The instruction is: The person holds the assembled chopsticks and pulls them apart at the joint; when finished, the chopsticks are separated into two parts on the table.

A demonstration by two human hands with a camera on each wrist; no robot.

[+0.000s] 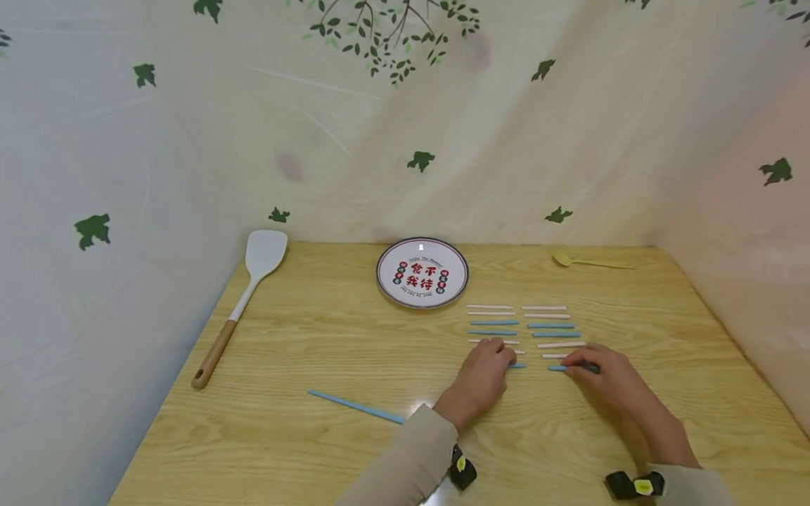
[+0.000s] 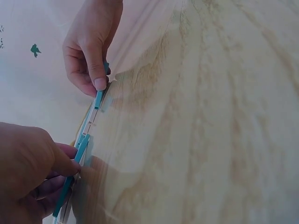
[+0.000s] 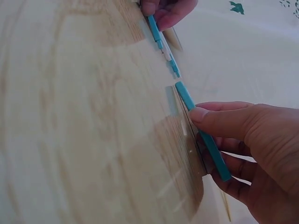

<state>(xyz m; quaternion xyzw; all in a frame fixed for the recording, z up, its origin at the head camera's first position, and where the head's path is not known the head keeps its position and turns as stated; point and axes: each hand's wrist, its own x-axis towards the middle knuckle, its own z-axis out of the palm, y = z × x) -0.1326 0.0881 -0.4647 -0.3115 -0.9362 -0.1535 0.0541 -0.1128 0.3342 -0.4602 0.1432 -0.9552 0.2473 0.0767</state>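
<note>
My left hand (image 1: 479,378) pinches a short blue stick (image 2: 82,150) between thumb and fingers, low over the wooden table (image 1: 266,443) or touching it; I cannot tell which. To its right, my right hand (image 1: 609,379) pinches another short blue stick (image 3: 216,156) the same way. Both sticks lie at the near end of two side-by-side columns of short sticks, roughly parallel. White sticks (image 1: 544,308) and blue sticks (image 1: 550,325) alternate there in pairs. The left hand partly covers the nearest white sticks of the left column. A longer blue stick (image 1: 354,405) lies left of the left sleeve, which hides its right end.
Beyond the columns is a white plate (image 1: 421,299) with red lettering. A white spatula (image 1: 266,251) with a wooden handle lies at the left table edge, and a yellow spoon (image 1: 563,260) at the back right. Leaf-printed cloth (image 1: 354,169) walls the table's back and sides.
</note>
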